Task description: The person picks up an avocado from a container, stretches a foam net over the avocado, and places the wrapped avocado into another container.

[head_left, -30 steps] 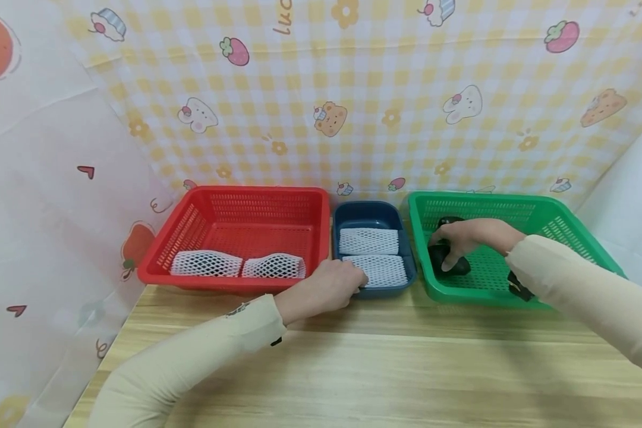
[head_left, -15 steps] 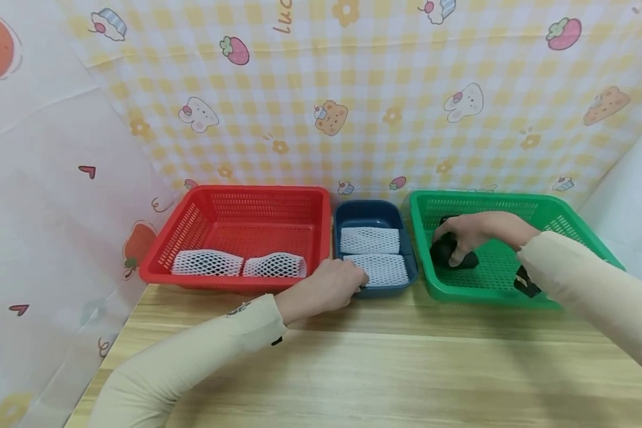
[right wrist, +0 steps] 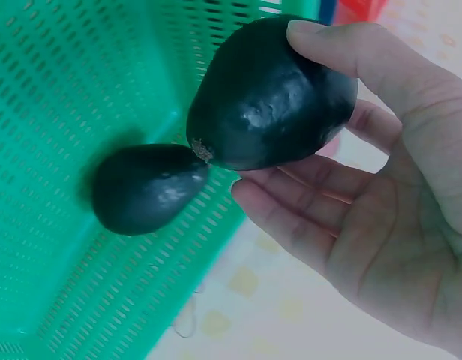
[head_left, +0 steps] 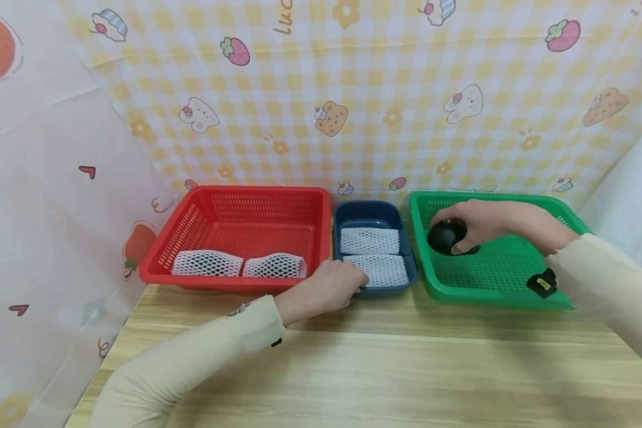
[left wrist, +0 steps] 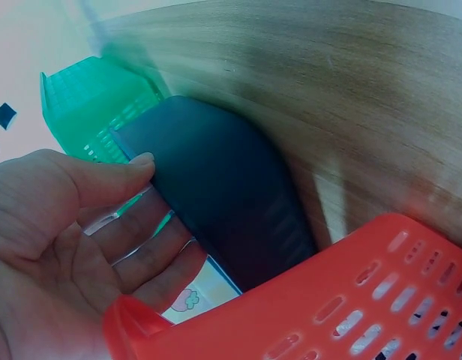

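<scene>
My right hand (head_left: 484,223) grips a dark, glossy avocado (right wrist: 272,94) over the left part of the green basket (head_left: 492,291), thumb on one side and fingers on the other. A second avocado (right wrist: 145,191) lies lower in that basket, mostly hidden in the head view. At the front left corner of the small blue tub (head_left: 366,217), my left hand (head_left: 331,286) pinches the rim; the left wrist view has the thumb (left wrist: 122,180) against its outer wall. Two flat white foam net sleeves (head_left: 381,271) lie in the tub, one behind the other.
Left of the tub stands a red basket (head_left: 267,190), with two bulging white foam net sleeves (head_left: 207,264) along its front wall. All three containers line the back of the wooden table (head_left: 353,368), before a checked cloth (head_left: 299,77).
My right hand has lifted the avocado from the green basket's floor and moved slightly up and right. My left hand has stayed at the blue tub's rim.
</scene>
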`<action>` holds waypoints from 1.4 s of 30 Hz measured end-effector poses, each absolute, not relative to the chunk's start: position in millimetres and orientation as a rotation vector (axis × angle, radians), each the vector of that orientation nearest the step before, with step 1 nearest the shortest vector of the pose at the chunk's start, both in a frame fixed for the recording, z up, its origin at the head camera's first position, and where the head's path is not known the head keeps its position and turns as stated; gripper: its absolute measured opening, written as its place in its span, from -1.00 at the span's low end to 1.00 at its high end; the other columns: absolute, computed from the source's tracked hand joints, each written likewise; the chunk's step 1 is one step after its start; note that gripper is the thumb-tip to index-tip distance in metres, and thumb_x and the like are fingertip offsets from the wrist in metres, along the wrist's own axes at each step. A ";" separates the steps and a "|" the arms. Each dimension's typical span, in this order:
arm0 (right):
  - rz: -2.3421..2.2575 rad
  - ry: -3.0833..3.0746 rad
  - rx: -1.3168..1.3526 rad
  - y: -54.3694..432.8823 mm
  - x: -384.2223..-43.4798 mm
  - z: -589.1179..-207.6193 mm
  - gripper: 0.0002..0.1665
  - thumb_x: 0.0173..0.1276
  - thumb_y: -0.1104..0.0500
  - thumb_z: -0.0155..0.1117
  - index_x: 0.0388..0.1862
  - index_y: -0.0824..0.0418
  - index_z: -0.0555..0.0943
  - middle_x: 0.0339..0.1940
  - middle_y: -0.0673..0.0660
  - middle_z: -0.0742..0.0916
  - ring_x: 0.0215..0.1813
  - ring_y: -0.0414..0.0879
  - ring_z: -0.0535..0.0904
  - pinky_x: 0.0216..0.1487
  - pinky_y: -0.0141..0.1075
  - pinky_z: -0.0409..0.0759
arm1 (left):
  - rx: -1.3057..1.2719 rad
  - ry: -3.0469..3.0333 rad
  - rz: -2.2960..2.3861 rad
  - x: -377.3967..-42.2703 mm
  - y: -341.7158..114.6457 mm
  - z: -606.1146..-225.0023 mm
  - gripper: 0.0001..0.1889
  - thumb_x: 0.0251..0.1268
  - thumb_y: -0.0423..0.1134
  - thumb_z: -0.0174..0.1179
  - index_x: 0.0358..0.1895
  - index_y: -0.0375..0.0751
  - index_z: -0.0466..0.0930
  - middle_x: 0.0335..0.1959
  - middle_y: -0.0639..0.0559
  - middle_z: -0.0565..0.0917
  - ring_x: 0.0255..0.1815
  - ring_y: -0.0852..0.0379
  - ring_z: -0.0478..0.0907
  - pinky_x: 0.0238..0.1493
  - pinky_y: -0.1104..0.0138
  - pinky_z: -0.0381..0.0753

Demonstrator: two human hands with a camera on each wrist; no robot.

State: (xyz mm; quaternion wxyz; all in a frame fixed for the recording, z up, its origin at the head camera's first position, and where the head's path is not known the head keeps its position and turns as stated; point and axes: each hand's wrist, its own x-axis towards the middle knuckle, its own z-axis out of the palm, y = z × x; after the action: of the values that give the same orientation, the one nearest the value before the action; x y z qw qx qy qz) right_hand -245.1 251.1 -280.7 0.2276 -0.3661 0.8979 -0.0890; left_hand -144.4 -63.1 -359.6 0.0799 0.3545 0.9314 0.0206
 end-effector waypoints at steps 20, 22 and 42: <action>-0.343 2.526 -1.350 219.8 -187.9 -273.4 -0.29 0.26 0.01 0.55 0.35 0.10 0.52 0.17 0.00 0.66 0.07 -0.06 0.58 -0.01 -0.04 0.60 | 1.083 2.797 0.065 -144.4 -62.8 -360.9 -0.52 0.11 -0.18 0.54 0.16 -0.04 0.74 -0.11 0.03 0.75 -0.22 0.10 0.63 -0.23 0.34 0.66; -0.320 2.531 -1.377 214.2 -179.5 -275.6 -0.26 0.27 -0.01 0.54 0.37 0.12 0.51 0.21 0.03 0.65 0.13 -0.03 0.59 0.03 -0.03 0.60 | 1.084 2.797 0.062 -144.5 -62.7 -360.7 -0.53 0.12 -0.19 0.54 0.15 -0.04 0.74 -0.11 0.03 0.75 -0.23 0.10 0.63 -0.24 0.34 0.66; -0.269 2.492 -1.358 170.7 -130.1 -317.9 -0.26 0.20 -0.02 0.58 0.34 0.05 0.54 -0.03 -0.04 0.65 -0.17 -0.15 0.57 -0.14 -0.19 0.63 | 1.047 2.786 0.086 -145.4 -62.5 -359.9 -0.56 0.13 -0.20 0.53 0.13 -0.03 0.74 -0.28 0.09 0.71 -0.38 0.16 0.53 -0.36 0.41 0.58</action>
State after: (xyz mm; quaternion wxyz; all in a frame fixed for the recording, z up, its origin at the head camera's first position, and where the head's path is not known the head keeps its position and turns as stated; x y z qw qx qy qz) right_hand -130.1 170.7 -317.9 0.1450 -0.4715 0.8649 -0.0934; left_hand -145.4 -62.5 -359.9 0.0818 0.3505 0.9325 0.0287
